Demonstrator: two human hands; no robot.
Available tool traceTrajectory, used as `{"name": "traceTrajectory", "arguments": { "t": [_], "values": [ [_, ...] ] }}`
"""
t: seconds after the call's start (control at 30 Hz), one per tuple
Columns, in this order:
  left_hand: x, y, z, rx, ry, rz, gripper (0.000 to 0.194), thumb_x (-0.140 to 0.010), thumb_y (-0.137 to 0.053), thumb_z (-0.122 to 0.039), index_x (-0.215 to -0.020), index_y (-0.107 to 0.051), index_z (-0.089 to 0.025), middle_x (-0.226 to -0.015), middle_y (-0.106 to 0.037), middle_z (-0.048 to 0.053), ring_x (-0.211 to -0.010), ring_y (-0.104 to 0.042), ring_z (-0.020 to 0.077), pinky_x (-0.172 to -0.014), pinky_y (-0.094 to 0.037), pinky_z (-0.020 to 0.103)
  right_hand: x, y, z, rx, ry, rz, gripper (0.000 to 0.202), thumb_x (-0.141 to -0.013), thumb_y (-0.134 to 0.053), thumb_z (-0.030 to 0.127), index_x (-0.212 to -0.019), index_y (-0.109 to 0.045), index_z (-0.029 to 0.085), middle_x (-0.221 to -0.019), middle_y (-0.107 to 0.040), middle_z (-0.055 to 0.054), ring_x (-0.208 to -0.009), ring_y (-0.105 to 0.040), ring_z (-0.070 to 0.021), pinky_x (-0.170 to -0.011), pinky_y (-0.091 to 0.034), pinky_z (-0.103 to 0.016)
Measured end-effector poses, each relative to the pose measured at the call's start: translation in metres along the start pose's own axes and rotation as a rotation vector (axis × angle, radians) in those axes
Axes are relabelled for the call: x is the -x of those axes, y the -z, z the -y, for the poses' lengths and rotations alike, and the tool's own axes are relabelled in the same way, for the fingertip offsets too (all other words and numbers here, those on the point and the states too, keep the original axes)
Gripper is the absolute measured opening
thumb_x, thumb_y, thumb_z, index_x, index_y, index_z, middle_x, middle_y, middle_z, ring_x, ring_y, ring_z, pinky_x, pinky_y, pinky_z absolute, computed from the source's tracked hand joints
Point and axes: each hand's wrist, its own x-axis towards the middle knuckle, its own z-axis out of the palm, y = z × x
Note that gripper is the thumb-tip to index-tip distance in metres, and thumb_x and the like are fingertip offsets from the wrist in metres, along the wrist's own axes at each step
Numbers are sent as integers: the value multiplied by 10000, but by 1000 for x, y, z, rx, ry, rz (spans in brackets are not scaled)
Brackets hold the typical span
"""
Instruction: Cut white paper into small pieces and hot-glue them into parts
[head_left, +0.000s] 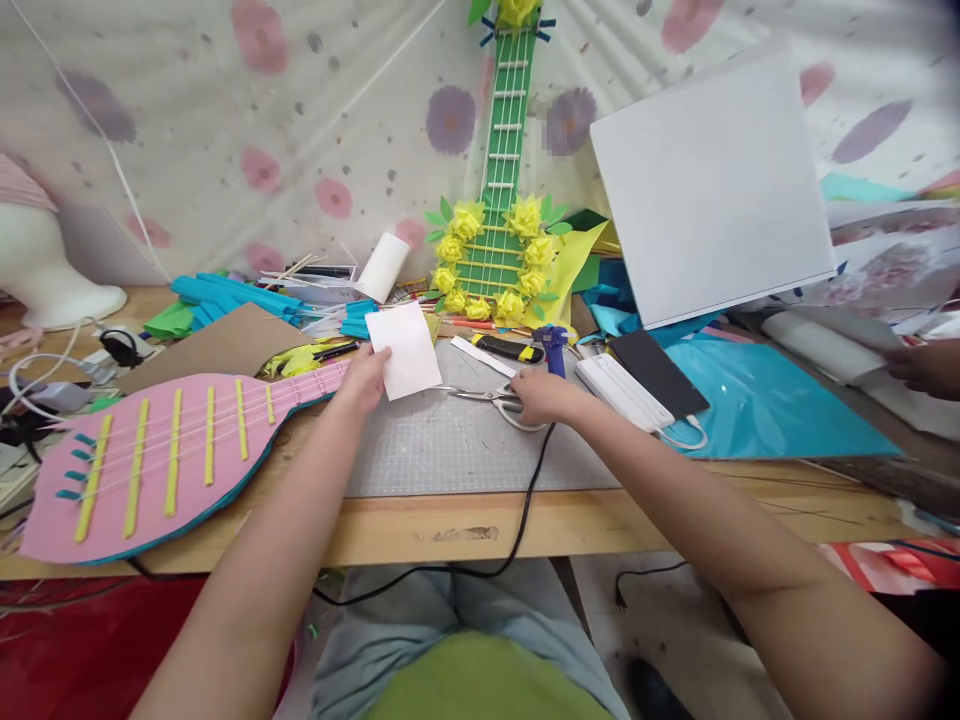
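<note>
- the white card (409, 355) is held by the left hand (364, 380) between 10 and 11 o'clock from the centre of the gridded cutting mat (450, 465); its left edge is narrowly pinched by the fingers, so most of its face is left uncovered.
- the silver scissors (480, 394) are held by the right hand (541, 398) near the mat's centre; the fingers are curled over the handles, and the blades are pointed toward 9 o'clock, away from the palm. whether the loops are threaded cannot be told.
- the mat is laid on the wooden counter (375, 535), presumably so that the wood is guarded from blades.
- the black-and-yellow utility knife (504, 348) is set toward 12 o'clock and the blue glue gun (553, 345) toward 1 o'clock, seemingly for easy reach.
- the green model guitar (491, 240) is stood upright at 12 o'clock, apparently backed by the flowered sheeting (375, 110).
- the pink model lute (191, 450) is laid string side up at 9 o'clock, likely so that its strings are not pressed.
</note>
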Motion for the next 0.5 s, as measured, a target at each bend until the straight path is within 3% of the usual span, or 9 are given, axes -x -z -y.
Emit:
{"name": "traceTrajectory", "arguments": {
  "t": [0.1, 0.23, 0.37, 0.43, 0.5],
  "values": [
    [8, 3, 14, 71, 40, -39, 215, -689, -549, -85, -874, -583, -189, -900, -675, 47, -811, -639, 176, -784, -500, 357, -1, -4, 2, -28, -21, -79, 388, -646, -562, 245, -1012, -555, 116, -1065, -572, -165, -968, -549, -284, -731, -437, -327],
    [10, 10, 23, 144, -70, -21, 266, -660, -598, -109, -905, -587, -212, -958, -669, 28, -852, -631, 160, -794, -497, 309, 1, 1, -9, -151, -39, -163, 319, -623, -566, 265, -927, -545, 170, -931, -623, -100, -853, -574, -247, -664, -412, -296],
    [7, 16, 25, 210, -150, 25, 300, -619, -664, -164, -909, -598, -207, -992, -665, 34, -865, -625, 163, -792, -494, 286, 0, 14, -23, -655, 95, -151, 298, -605, -598, 289, -873, -528, 182, -853, -612, -43, -746, -555, -172, -606, -393, -246],
    [6, 17, 27, 231, -162, 44, 338, -606, -684, -187, -932, -599, -213, -1011, -661, 36, -873, -622, 166, -795, -492, 288, -7, 15, -18, -975, 216, -177, 303, -619, -610, 340, -862, -537, 174, -851, -598, -35, -748, -547, -154, -636, -404, -249],
    [7, 17, 31, 225, -158, 80, 380, -594, -698, -206, -959, -596, -223, -1024, -656, 35, -884, -619, 176, -804, -487, 303, -19, 11, -2, -1256, 226, -255, 323, -623, -618, 408, -828, -549, 169, -830, -586, -31, -737, -545, -145, -663, -411, -265]
  ]
}}
